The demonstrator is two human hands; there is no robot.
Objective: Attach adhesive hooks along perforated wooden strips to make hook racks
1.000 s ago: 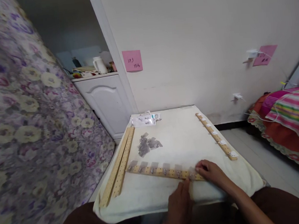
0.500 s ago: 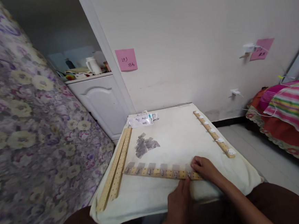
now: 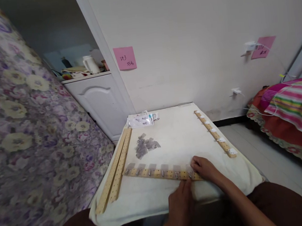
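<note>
A perforated wooden strip (image 3: 155,173) lies across the near part of the cloth-covered table (image 3: 176,135). Several small metal pieces, each with a clear plastic card, sit along it. My left hand (image 3: 179,203) is at the strip's near edge, fingertips pressed together below the rightmost metal piece (image 3: 190,175). Curled closed, my right hand (image 3: 204,168) rests over the strip's right end, its fingertips beside the rightmost clear card; what they pinch is hidden. Farther back lies a loose pile of greyish clear cards (image 3: 145,146), some with small metal parts.
Two bare perforated strips (image 3: 120,167) lie along the left edge. Another strip (image 3: 215,134) on the right carries several white-carded pieces. Printed plastic packets (image 3: 140,120) lie at the back left. A floral curtain (image 3: 37,135) hangs left; a bed (image 3: 291,105) stands right.
The view has shifted slightly. Both hands keep nearly the same place at the strip's right end, with only slight finger movement. The strips and the pile look the same.
</note>
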